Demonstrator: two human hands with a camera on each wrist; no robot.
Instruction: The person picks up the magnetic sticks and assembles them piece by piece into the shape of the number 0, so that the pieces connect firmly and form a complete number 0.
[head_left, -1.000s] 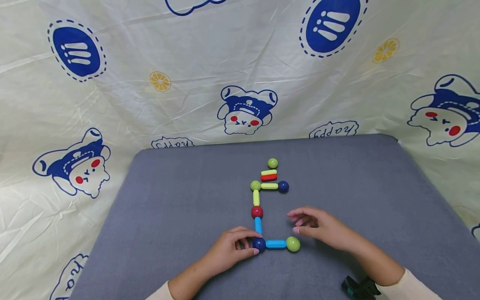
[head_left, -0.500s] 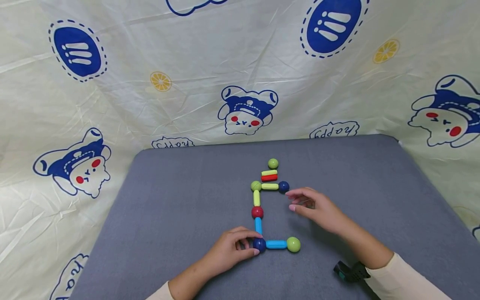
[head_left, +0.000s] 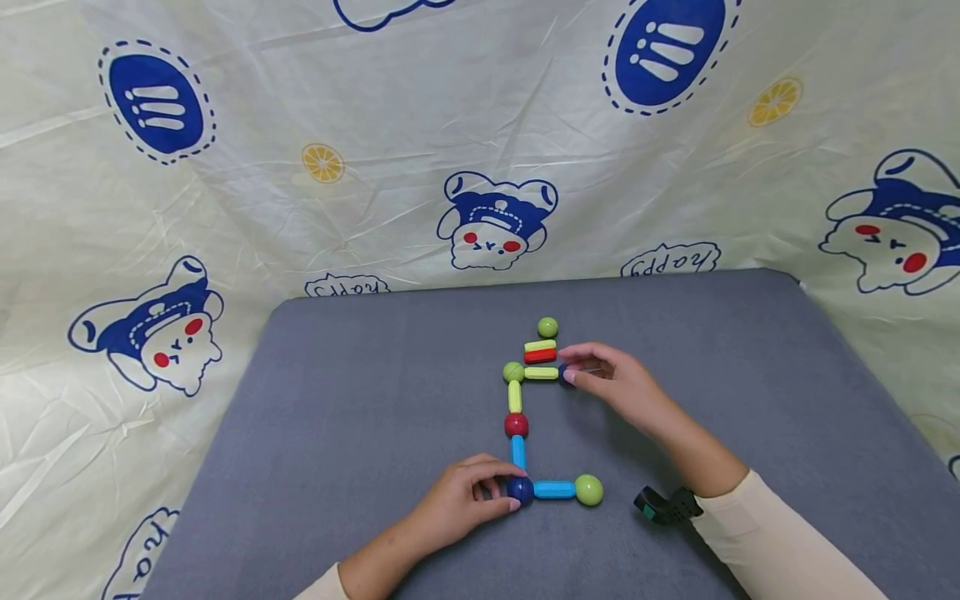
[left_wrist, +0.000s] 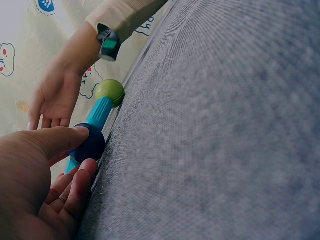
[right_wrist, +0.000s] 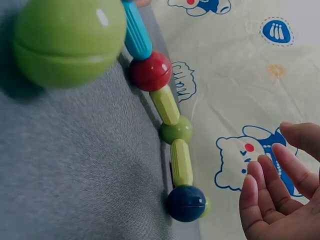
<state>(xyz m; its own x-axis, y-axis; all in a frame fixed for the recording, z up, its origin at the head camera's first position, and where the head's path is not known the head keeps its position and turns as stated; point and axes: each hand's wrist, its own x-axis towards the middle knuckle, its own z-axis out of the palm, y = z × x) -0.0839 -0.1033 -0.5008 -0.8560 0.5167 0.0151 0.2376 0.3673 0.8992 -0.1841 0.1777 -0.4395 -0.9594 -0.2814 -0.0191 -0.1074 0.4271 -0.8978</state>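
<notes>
My left hand pinches the near dark blue ball between thumb and fingers. From that ball a blue rod runs right to a green ball. Another blue rod leads away to a red ball, then a yellow-green rod and a ridged green ball. A second yellow-green rod joins this to the far dark blue ball. My right hand overlaps that far ball in the head view; the right wrist view shows its fingers parted and apart from the ball.
Beyond the chain, a loose yellow-green rod and a red rod lie side by side. Behind them rests a single green ball. The grey table ends against a printed white curtain.
My right hand has moved away from me, from beside the near green ball up to the far dark blue ball. The left hand has stayed on the near blue ball.
</notes>
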